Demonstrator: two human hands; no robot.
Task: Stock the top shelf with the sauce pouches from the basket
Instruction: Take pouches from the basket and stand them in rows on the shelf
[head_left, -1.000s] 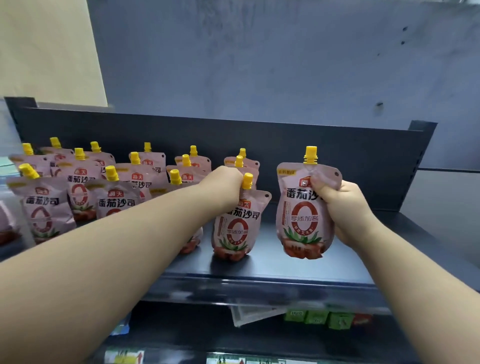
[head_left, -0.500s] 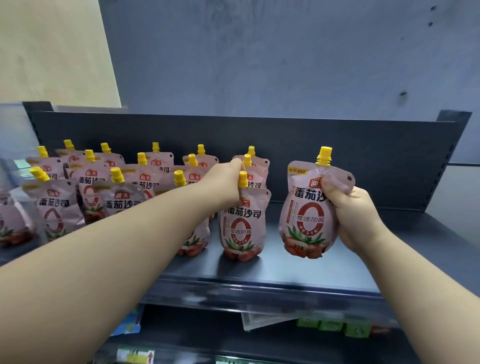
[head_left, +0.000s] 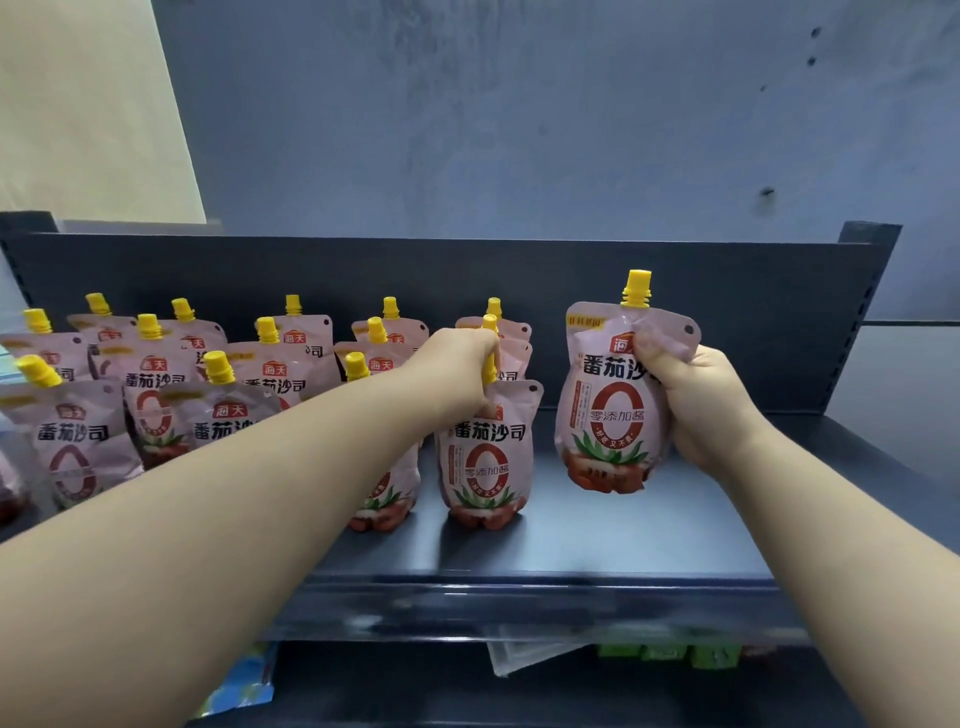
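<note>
Several pink sauce pouches (head_left: 244, 410) with yellow caps stand in rows on the left half of the dark top shelf (head_left: 597, 540). My left hand (head_left: 457, 371) grips the top of a front-row pouch (head_left: 485, 457) that stands upright on the shelf. My right hand (head_left: 696, 405) holds another pouch (head_left: 608, 410) by its upper right side, upright and to the right of the rows, its base just above or at the shelf surface. The basket is out of view.
The shelf's dark back panel (head_left: 727, 322) rises behind the pouches, with a side bracket (head_left: 867, 270) at the right end. Bare shelf lies right of my right hand. Below the shelf edge are green packets (head_left: 670, 654) and a blue packet (head_left: 244, 686).
My right hand has carried its pouch slightly up and toward the back of the shelf. My left hand keeps its grip on the front pouch. The camera has shifted a little.
</note>
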